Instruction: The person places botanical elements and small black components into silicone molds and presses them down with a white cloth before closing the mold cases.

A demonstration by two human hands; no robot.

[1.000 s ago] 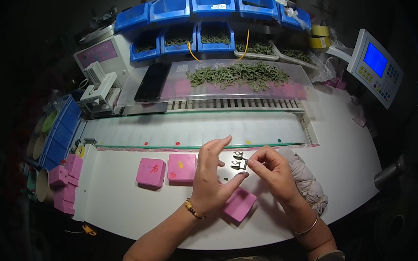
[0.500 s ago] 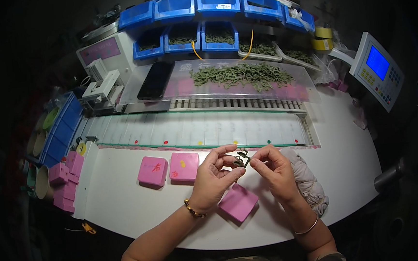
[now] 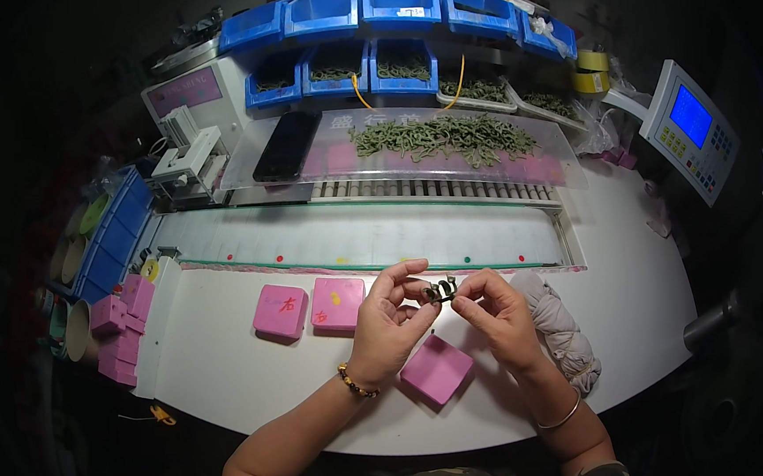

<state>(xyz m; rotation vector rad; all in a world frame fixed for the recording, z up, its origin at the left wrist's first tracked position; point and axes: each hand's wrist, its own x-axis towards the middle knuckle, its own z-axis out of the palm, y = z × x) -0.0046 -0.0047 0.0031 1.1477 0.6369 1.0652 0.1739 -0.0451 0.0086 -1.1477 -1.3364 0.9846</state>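
My left hand [image 3: 388, 335] and my right hand [image 3: 503, 327] meet above the white work table [image 3: 203, 339], both pinching a small dark-green piece with curved parts [image 3: 443, 291] between their fingertips. My left index finger is raised behind it. Below my hands lies a pink square block [image 3: 436, 371]. Two more pink blocks with markings, one [image 3: 279, 311] and another [image 3: 337, 304], sit left of my left hand. A twisted grey cloth bundle [image 3: 563, 336] lies right of my right hand.
Behind lie a conveyor [image 3: 354, 231], a clear sheet carrying a phone [image 3: 287, 145] and green pieces [image 3: 441, 143], and blue bins [image 3: 403, 64]. A small press [image 3: 187, 172] and stacked pink blocks [image 3: 123, 331] stand left; a control panel [image 3: 688, 128] is right.
My left fingers have closed in from a wider spread onto the small piece. The piece has turned and tilted between my fingertips. Coloured dots on the conveyor have shifted left.
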